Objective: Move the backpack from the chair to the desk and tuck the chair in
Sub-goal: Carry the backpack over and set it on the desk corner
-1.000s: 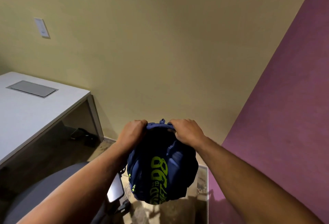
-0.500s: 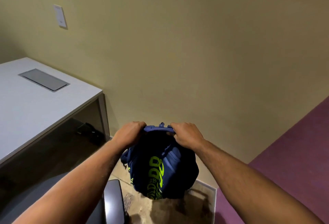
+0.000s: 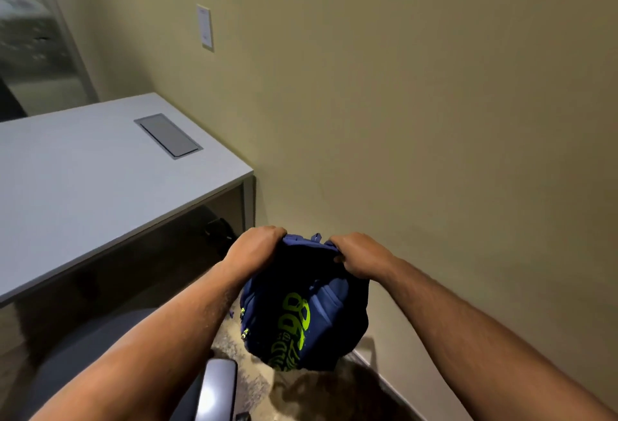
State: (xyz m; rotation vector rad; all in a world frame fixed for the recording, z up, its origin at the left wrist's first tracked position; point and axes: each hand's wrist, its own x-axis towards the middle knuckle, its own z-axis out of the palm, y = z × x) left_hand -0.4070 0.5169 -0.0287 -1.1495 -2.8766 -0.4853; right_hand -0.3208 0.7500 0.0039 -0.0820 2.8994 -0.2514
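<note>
A dark blue backpack (image 3: 301, 317) with neon green lettering hangs in the air above the floor, right of the desk. My left hand (image 3: 255, 248) grips its top edge on the left and my right hand (image 3: 359, 255) grips the top edge on the right. The white desk (image 3: 83, 193) stretches across the left half of the view, its near right corner close to my left hand. The grey chair seat (image 3: 90, 350) lies low at the lower left, under my left forearm, with its armrest (image 3: 215, 390) near the bottom edge.
A grey cable hatch (image 3: 167, 135) is set into the desk top near the wall. The beige wall (image 3: 418, 120) with a white wall plate (image 3: 204, 27) stands right behind the backpack. Dark cables (image 3: 219, 231) lie under the desk. A glass panel (image 3: 36, 46) is at the far left.
The view has swung left, bringing more of the desk into sight while the purple wall has left the frame. Both hands keep their grip on the raised backpack.
</note>
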